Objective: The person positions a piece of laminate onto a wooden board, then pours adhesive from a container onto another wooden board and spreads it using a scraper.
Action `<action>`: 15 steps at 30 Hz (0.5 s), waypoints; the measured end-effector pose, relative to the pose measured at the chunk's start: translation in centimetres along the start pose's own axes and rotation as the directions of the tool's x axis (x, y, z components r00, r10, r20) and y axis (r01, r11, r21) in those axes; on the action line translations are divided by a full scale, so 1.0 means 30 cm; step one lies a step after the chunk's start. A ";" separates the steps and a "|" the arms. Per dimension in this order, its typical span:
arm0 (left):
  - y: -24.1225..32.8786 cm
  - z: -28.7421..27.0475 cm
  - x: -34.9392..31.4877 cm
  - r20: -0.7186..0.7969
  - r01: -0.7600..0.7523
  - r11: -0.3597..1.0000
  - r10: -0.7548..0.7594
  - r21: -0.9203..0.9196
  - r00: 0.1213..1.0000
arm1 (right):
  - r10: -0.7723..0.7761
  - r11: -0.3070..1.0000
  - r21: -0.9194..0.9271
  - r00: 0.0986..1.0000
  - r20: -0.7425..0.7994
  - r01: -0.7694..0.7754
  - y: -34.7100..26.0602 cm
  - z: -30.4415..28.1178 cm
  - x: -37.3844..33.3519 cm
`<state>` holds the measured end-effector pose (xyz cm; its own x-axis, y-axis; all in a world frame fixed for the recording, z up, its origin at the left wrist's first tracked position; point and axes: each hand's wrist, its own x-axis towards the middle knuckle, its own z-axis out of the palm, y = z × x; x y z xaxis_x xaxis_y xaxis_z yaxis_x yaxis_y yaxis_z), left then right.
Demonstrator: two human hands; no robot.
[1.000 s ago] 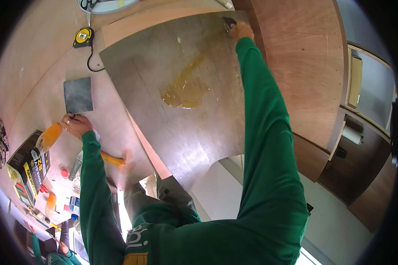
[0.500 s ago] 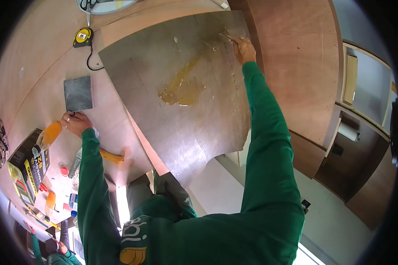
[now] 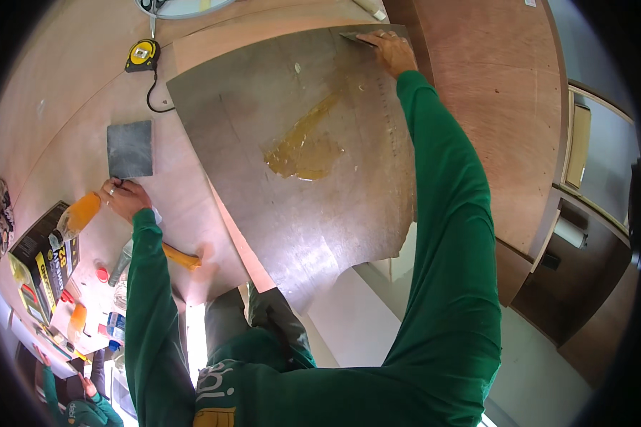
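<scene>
A large grey-brown sheet (image 3: 228, 128) with a curved cut edge lies in front of me. Amber glue (image 3: 306, 153) is pooled near its middle, with a thin smear running up toward the far right. My right hand (image 3: 393, 54) grips a thin flat scraper (image 3: 356, 39) against the sheet's far right corner. To the left, my left hand (image 3: 127, 199) rests on the wooden table, fingers closed around a small dark thing I cannot make out. Just beyond it lies a square grey pad (image 3: 129, 149).
A yellow tape measure (image 3: 143, 55) and a round white tray (image 3: 185, 8) lie at the far side. Left of me are an orange-bottomed bottle (image 3: 80, 215), a black-and-yellow box (image 3: 46, 249) and an orange-handled tool (image 3: 181, 257). Another person (image 3: 85, 409) shows at lower left.
My right hand has moved the scraper slightly farther away, to the sheet's far edge, and the scraper lies flatter. My left hand has stayed beside the grey pad. The view has shifted slightly.
</scene>
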<state>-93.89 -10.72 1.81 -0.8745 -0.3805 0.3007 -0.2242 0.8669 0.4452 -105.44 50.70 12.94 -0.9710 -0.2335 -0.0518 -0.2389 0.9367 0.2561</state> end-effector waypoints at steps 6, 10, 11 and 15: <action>-0.038 0.019 -0.002 -0.042 -0.062 0.998 0.062 0.001 0.997 | -0.018 1.000 0.013 0.995 0.096 0.017 -0.002 -0.006 -0.138; 0.000 0.003 -0.003 -0.014 0.027 0.999 -0.027 -0.026 1.000 | 0.044 0.998 0.043 0.977 0.209 -0.054 -0.019 -0.024 -0.323; -0.004 0.004 -0.003 -0.017 0.006 1.000 -0.006 -0.013 1.000 | 0.058 0.997 0.038 0.969 0.241 -0.070 -0.023 -0.028 -0.379; 0.001 0.005 -0.001 -0.020 -0.045 0.999 0.046 0.014 0.999 | 0.037 0.989 0.127 0.957 0.287 -0.077 -0.074 -0.060 -0.578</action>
<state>-93.92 -10.64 1.69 -0.8750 -0.3470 0.3375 -0.1904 0.8878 0.4190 -88.07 52.20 15.01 -0.9416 -0.1137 -0.3169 -0.1634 0.9773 0.1348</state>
